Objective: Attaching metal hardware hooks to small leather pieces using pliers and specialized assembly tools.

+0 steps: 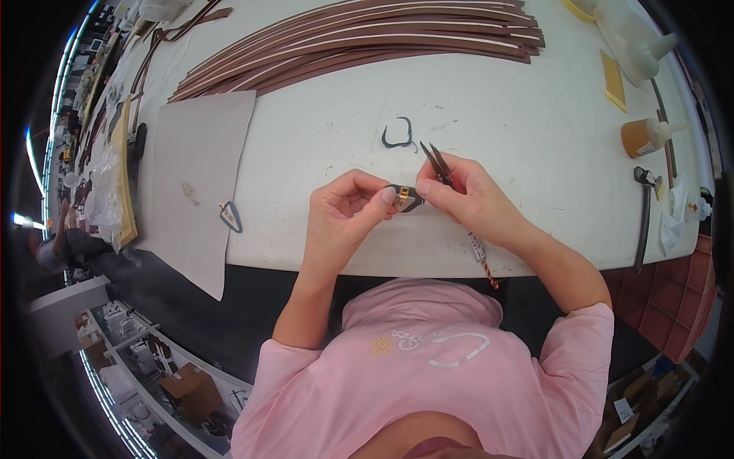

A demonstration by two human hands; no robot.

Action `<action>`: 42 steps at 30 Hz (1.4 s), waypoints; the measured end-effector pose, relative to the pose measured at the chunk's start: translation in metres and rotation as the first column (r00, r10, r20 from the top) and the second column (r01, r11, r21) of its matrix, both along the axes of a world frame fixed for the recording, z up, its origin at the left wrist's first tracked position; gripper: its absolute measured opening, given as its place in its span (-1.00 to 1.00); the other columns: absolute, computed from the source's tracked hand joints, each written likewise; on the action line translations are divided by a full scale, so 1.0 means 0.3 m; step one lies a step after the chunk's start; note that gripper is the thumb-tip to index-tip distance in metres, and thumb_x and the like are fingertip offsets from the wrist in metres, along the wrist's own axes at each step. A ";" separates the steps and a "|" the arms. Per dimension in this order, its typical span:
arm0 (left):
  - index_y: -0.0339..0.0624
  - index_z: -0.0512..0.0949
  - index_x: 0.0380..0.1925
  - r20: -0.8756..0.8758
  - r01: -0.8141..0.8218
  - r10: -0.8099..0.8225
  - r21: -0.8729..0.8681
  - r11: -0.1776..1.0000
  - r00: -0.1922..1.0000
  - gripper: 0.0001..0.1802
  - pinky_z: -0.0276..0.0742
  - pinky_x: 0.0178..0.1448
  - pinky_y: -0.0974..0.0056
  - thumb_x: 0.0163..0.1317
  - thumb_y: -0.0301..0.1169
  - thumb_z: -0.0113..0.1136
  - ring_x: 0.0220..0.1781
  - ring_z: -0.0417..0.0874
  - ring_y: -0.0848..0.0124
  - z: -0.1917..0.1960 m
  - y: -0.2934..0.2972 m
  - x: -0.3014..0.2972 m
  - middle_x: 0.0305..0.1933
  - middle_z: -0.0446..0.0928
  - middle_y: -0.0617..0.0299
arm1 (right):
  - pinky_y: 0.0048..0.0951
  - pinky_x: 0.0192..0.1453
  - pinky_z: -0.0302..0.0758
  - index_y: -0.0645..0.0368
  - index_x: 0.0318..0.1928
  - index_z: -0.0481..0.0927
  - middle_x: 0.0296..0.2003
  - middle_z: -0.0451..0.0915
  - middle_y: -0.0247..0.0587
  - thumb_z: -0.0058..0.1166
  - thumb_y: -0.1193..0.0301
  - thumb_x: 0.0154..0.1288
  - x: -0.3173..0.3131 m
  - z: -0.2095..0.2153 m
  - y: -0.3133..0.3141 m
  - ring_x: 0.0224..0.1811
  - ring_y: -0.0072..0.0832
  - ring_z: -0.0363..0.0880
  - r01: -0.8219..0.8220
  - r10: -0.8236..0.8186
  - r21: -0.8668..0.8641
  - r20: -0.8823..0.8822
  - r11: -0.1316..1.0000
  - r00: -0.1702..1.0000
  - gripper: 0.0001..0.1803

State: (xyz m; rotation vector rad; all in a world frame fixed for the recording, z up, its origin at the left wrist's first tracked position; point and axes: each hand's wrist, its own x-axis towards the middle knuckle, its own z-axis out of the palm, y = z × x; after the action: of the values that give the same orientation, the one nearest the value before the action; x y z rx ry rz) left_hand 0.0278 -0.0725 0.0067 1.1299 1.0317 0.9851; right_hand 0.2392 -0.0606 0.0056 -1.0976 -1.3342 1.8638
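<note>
Between the thumb and fingers of my left hand (pixel 345 205) is a small dark piece with gold-coloured metal fitting (pixel 404 193). My right hand (pixel 475 197) pinches the other end of this piece with thumb and forefinger. In the same right hand rests a two-pointed tool (pixel 436 161), its dark tips apart and angled up to the left, with a bit of red by the fingers. Below the palm comes a patterned, cord-like end (pixel 480 251) with orange and black at its tip; whether it belongs to the tool, I cannot tell. Just beyond my hands lies a curved dark strip (pixel 397 142).
Long brown strips (pixel 367 38) lie bundled across the far side. Leftward are a grey sheet (pixel 195 168) with a small blue triangular loop (pixel 230 217) at its edge, and plastic-wrapped material (pixel 115 180). At right stand an amber bottle (pixel 641 138), a hammer (pixel 644 206) and a red crate (pixel 664 294).
</note>
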 end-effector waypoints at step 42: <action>-0.27 0.63 -0.07 -0.218 0.021 0.110 0.522 0.852 0.970 -0.68 0.53 -0.13 0.40 0.13 -0.67 0.32 -0.28 0.63 0.48 -0.045 -0.033 0.006 -0.22 0.67 0.17 | -0.63 -0.38 0.17 0.18 -0.36 0.50 -0.52 0.35 -0.58 0.10 0.37 0.35 -0.006 0.000 -0.010 -0.45 -0.80 0.20 0.096 -0.108 -0.116 -0.103 0.989 0.989 -0.83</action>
State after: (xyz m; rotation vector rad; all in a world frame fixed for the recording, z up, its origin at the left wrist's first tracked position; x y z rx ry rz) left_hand 0.0296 -0.0824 -0.0069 1.7167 1.0102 1.2313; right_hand 0.2374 -0.0634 0.0058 -1.0821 -1.1041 1.9123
